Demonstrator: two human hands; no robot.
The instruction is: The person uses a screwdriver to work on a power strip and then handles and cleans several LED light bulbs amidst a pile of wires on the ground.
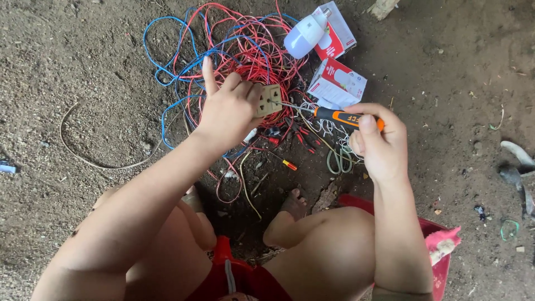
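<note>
1. The left hand (228,108) grasps a small beige square plastic socket (270,100), fingers clenched round its edge, index finger sticking up, holding it above the tangle of red and blue wires (223,50) on the dirt floor (83,83).
2. The right hand (379,145) grips an orange-and-black-handled screwdriver (340,117), fingers closed on the handle, thumb along the top.
3. The metal tip touches the socket's side; the step in hand looks like working a screw there.
4. Judging by this, the next move calls for a steady socket and the tip seated squarely.
5. Both forearms reach forward over the bent knees, wrists angled inward.
</note>
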